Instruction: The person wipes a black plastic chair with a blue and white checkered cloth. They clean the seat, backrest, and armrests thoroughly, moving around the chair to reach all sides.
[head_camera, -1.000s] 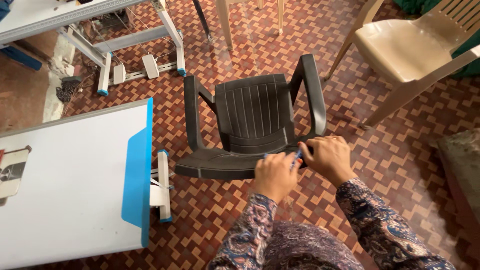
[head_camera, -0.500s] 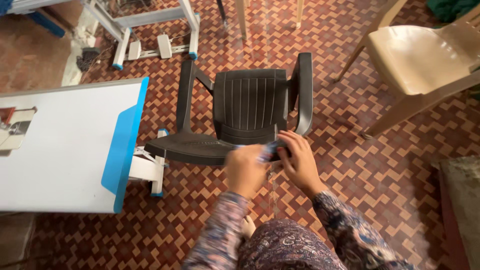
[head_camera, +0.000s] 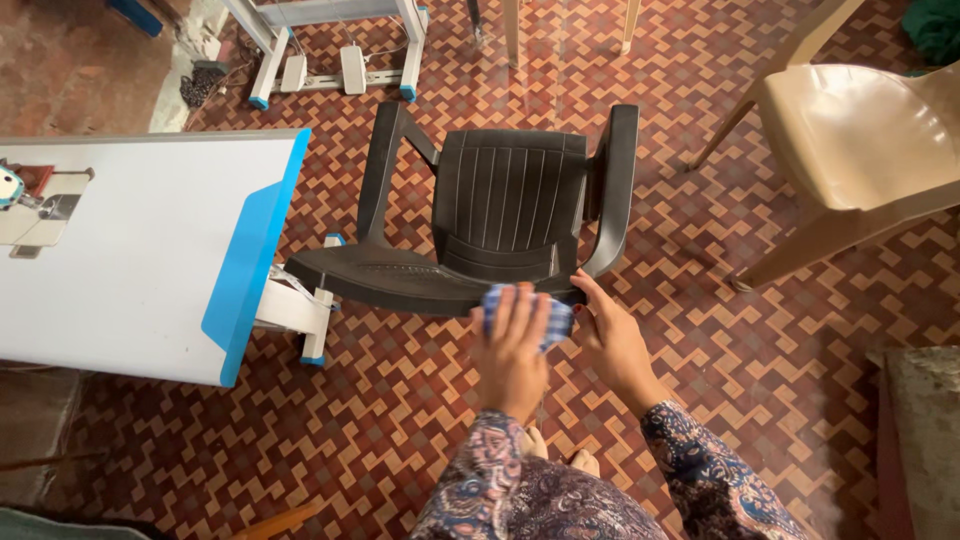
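Leftmost, a white table with a blue edge strip stands just beside a dark plastic armchair; the chair faces away, its top rail nearest the person. Left hand lies flat, fingers spread, pressing a blue checked cloth onto the right end of that top rail. Cloth shows between both hands, mostly covered. Right hand is curled around the rail's right corner, touching the cloth's edge. Patterned sleeves visible at near edge. Far right, a beige plastic chair stands well apart on the zigzag tiled floor.
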